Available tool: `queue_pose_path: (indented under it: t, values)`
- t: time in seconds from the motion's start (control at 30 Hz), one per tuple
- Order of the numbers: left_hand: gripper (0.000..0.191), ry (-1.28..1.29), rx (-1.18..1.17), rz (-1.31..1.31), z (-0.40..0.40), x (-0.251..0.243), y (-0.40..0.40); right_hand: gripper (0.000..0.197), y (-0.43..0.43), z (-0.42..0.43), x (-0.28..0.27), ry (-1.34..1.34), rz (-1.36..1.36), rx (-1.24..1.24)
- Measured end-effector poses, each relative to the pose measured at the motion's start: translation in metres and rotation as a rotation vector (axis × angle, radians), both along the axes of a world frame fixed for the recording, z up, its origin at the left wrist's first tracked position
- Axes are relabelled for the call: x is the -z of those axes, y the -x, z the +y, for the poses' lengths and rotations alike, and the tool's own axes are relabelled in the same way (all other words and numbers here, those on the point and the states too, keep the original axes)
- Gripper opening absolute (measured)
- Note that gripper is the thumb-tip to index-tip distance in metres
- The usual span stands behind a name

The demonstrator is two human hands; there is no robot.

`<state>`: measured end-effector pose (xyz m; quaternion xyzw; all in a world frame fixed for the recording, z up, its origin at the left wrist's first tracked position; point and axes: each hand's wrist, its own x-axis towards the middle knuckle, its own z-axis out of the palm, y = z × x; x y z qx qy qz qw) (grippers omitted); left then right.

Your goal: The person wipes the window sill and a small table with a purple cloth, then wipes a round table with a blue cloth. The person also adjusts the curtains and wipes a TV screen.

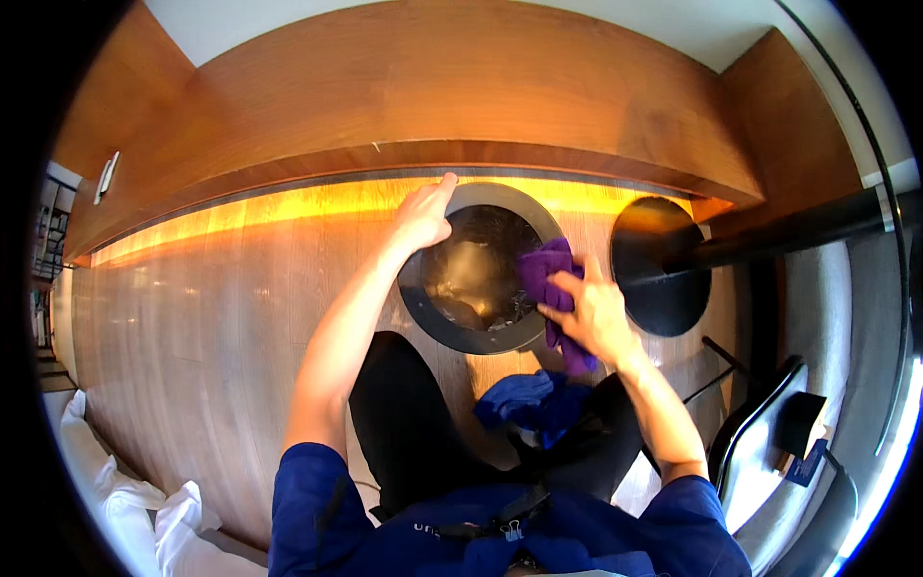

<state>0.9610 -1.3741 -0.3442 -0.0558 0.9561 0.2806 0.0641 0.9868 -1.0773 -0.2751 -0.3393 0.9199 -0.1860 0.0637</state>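
A round dark object with a wide grey rim [512, 198] and a shiny, reflective centre stands on the wood floor before me. At its upper left rim is my left hand [425, 216], index finger extended and thumb over the rim; it holds no loose thing. My right hand [591, 310] grips a bunched purple cloth [544, 270] at the object's right rim. Part of the cloth hangs below my fingers. A crumpled blue cloth [530, 400] lies between my legs, just below the round object.
A long wooden bench or cabinet [461, 86] runs across the far side. A black round base [660, 303] with a dark pole stands to the right. A small black table [764, 425] is at the lower right. White bags or cloths [130, 490] lie lower left.
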Motion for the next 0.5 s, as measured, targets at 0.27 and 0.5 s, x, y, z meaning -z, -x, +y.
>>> queue_pose_path:
  t: [0.27,0.5]
  values:
    - [0.069,0.104,0.207,-0.034,0.003,-0.024,0.017,0.041,0.092,-0.037,-0.001,-0.14,-0.061,-0.053]
    - [0.082,-0.201,-0.127,0.498,0.024,-0.024,-0.044,0.041,0.102,-0.032,0.007,-0.039,-0.043,-0.012]
